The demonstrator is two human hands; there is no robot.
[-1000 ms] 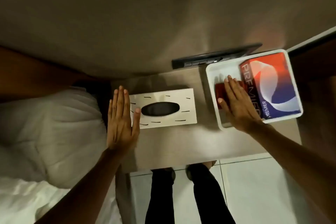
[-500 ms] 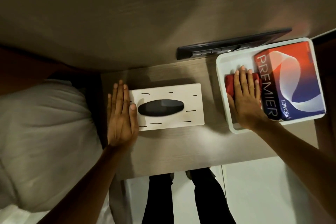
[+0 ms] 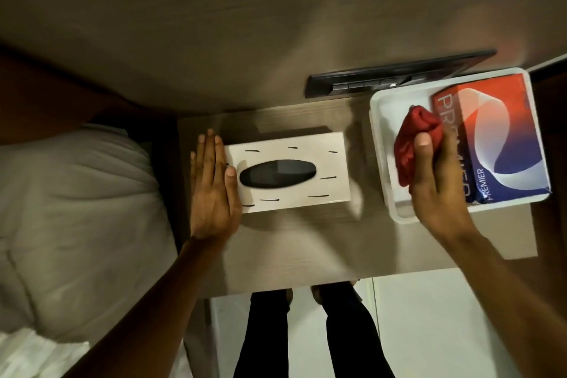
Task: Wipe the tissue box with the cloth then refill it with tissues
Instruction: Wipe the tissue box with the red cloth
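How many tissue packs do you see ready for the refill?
1: the PREMIER tissue pack lies in the white tray, right of the tissue box. More could be hidden beneath it.

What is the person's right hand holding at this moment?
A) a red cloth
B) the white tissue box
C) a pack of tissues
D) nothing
A: the right hand is closed around a bunched red cloth, lifted over the white tray, while the left hand lies flat against the end of the tissue box.
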